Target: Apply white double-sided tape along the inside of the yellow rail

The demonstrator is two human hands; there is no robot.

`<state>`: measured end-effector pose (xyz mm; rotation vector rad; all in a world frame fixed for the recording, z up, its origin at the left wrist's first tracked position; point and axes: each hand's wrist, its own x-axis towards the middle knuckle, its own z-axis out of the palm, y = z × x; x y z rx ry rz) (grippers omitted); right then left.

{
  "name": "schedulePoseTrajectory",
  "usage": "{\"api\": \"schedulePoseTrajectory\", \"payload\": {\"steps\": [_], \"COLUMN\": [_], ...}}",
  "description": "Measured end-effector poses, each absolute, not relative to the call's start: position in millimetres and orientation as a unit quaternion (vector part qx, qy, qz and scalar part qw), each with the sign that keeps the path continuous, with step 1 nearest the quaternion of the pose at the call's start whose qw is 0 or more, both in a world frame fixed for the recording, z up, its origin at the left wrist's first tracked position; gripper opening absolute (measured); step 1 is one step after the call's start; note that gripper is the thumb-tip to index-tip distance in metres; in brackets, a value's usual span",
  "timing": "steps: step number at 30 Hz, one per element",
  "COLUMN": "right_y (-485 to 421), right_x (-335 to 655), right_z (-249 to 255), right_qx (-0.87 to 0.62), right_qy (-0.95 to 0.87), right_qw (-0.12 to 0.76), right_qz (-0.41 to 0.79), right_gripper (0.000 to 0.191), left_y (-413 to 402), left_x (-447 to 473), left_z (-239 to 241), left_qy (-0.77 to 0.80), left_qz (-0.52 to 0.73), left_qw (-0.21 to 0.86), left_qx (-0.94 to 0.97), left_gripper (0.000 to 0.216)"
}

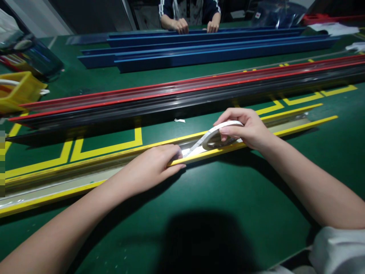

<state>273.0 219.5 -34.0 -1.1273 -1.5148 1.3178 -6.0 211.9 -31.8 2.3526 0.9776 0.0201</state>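
A long channel strip with yellow edges [296, 128] lies slantwise across the green table in front of me. My right hand [242, 127] pinches a roll of white tape [205, 141] between thumb and fingers, just above the channel. From the roll, a length of tape runs down to the left into the channel. My left hand [162, 161] is closed over the strip's near edge, its thumb outside and its fingers inside by the tape's lower end. Those fingertips are partly hidden.
Beyond the strip lies a long red and black profile [182, 93]. Several blue channels [222, 53] lie farther back, with another person's hands [182, 26] at them. A yellow bin [25, 91] stands at left. Yellow tape lines [108, 149] mark the green tabletop [216, 198].
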Motion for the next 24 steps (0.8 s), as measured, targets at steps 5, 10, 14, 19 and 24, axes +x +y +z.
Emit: {"api": "schedulePoseTrajectory", "payload": {"steps": [5,10,14,19,24], "right_y": [219.3,219.2,219.7,221.3,220.8], "right_x": [273.4,273.3,274.1,277.2,278.3], "right_z": [-34.4,-33.9,-34.2,-36.9,-38.5], "right_qx": [-0.457,-0.459,-0.468,-0.467,-0.468], "right_qy": [-0.599,-0.599,-0.6,-0.6,-0.604], "right_qw": [0.403,0.399,0.396,0.393,0.391], "right_qz": [0.52,0.521,0.514,0.518,0.513], "right_gripper": [0.025,0.025,0.024,0.021,0.02], "left_y": [211.7,211.7,211.6,211.1,210.3], "left_x": [-6.5,-6.2,-5.7,-6.2,-7.5], "left_z": [-31.3,-30.2,-29.8,-29.9,-30.1], "left_qy": [0.366,0.363,0.36,0.345,0.336], "left_qz": [0.005,0.009,0.012,0.02,0.029], "left_qw": [0.292,0.3,0.297,0.299,0.3], "left_qx": [0.884,0.882,0.884,0.889,0.892], "left_gripper": [0.021,0.02,0.019,0.017,0.015]}}
